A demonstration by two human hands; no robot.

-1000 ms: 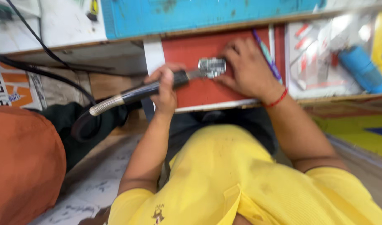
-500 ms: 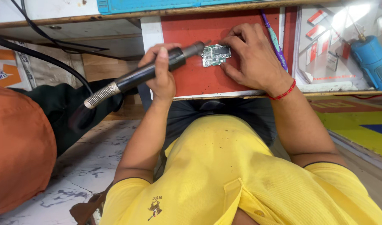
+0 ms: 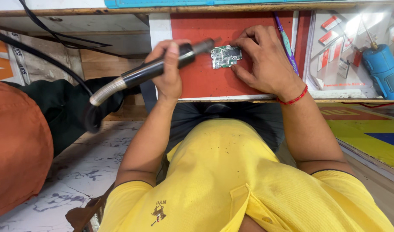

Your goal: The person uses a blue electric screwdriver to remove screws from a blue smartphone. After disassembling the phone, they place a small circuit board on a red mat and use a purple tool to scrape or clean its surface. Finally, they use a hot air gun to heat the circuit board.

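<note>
left hand (image 3: 169,71): fingers wrapped tight round the black handle of the hot-air wand (image 3: 162,66), hose trailing off to the left.
wand tip: a second ago it lay right over the board; now it sits just off the board's left edge, barrel tilted up to the right.
circuit board (image 3: 225,56): small, green, flat on the red mat (image 3: 201,81), near the mat's upper middle; more of its face shows than before.
right hand (image 3: 265,64): fingers spread and curved, tips pressed at the board's right and top edges, pinning it as before.
change read: the nozzle has pulled back a little while the hold has not moved, so work on the board looks ongoing.
nozzle contact: blurred, possibly just clear of the board.
nearby: purple pen (image 3: 286,41) and blue tool (image 3: 384,71) lie to the right, untouched.
</note>
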